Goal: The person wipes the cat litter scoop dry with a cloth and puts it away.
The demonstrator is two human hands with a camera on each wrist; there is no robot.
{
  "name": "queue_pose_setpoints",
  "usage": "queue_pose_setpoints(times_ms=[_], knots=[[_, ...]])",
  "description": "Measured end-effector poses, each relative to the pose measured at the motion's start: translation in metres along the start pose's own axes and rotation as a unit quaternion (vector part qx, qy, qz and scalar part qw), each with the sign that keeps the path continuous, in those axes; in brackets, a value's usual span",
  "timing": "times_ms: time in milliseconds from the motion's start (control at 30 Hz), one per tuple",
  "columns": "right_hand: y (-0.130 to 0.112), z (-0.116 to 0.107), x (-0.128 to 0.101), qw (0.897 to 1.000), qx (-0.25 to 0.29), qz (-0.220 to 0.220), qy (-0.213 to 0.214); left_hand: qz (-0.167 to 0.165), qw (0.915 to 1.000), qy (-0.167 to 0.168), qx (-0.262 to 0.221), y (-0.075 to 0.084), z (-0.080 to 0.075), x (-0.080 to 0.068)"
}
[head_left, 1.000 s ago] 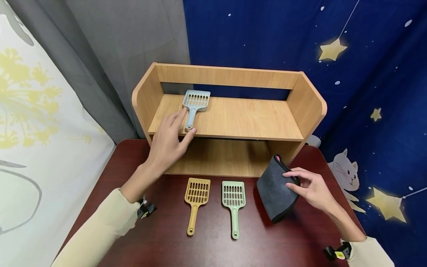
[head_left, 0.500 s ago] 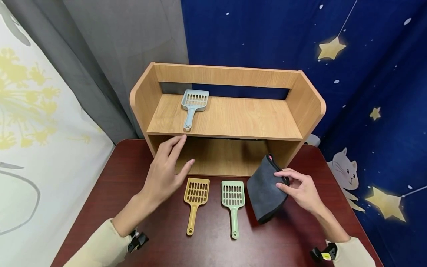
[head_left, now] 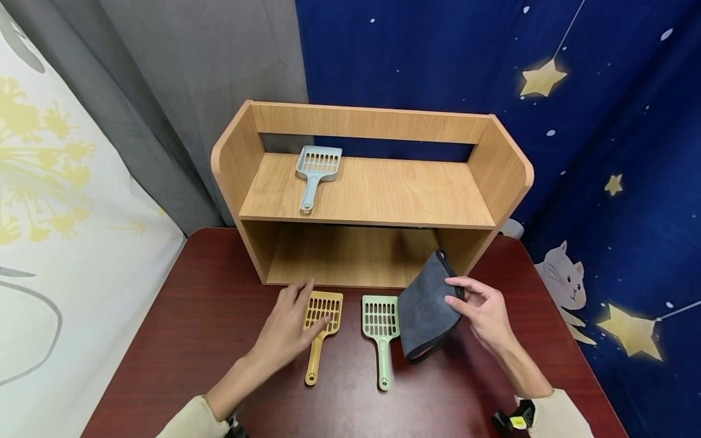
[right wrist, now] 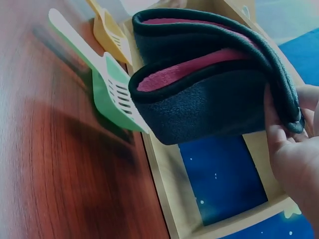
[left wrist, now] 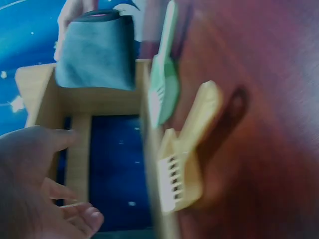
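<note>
My left hand (head_left: 300,309) hovers with straight fingers at the left edge of a yellow slotted scoop (head_left: 322,321) lying on the dark red table (head_left: 181,340); the left wrist view shows the left hand (left wrist: 45,189) apart from the yellow scoop (left wrist: 187,154). A green scoop (head_left: 381,325) lies just right of it. My right hand (head_left: 456,292) pinches the top edge of a folded dark grey cloth (head_left: 424,313) with a pink inner side (right wrist: 199,69), held above the table beside the green scoop (right wrist: 112,94). A pale blue scoop (head_left: 316,170) lies on the shelf's upper board.
A two-level wooden shelf (head_left: 372,194) stands at the back of the table, its lower bay bare. A blue starry curtain (head_left: 602,152) hangs behind and to the right, grey and white fabric (head_left: 82,152) to the left.
My left hand came down from the blue scoop's handle on the upper board to the yellow scoop on the table. My right hand carried the cloth a little left, toward the green scoop.
</note>
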State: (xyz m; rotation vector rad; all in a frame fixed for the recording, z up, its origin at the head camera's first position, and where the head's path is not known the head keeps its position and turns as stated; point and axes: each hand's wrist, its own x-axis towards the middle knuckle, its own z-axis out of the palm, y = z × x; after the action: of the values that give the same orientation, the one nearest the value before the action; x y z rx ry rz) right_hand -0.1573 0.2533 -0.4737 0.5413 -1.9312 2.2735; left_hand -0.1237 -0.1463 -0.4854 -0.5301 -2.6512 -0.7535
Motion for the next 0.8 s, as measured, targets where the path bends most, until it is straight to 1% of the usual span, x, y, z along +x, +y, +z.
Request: queue_pose_setpoints(times_ms=[133, 233, 400, 600, 667, 800], knots=[[0.001, 0.004, 0.001, 0.999, 0.031, -0.005, -0.012, -0.057, 0.9968, -0.057, 0.005, -0.006, 0.014, -0.014], [0.000, 0.006, 0.004, 0.999, 0.031, -0.011, -0.017, -0.081, 0.9937, -0.078, 0.006, -0.009, 0.021, -0.022], [-0.001, 0.006, 0.007, 0.999, 0.009, -0.030, -0.029, -0.111, 0.9898, -0.089, 0.004, -0.013, 0.031, -0.030], [-0.004, 0.009, 0.009, 0.999, -0.027, -0.026, -0.024, -0.158, 0.9802, -0.116, 0.030, -0.013, 0.042, -0.042], [-0.005, 0.010, 0.009, 0.999, -0.038, -0.027, -0.020, -0.168, 0.9784, -0.116, 0.037, -0.012, 0.044, -0.044], [-0.007, 0.012, 0.010, 0.998, -0.056, -0.020, -0.001, -0.175, 0.9780, -0.107, 0.037, -0.012, 0.048, -0.045]])
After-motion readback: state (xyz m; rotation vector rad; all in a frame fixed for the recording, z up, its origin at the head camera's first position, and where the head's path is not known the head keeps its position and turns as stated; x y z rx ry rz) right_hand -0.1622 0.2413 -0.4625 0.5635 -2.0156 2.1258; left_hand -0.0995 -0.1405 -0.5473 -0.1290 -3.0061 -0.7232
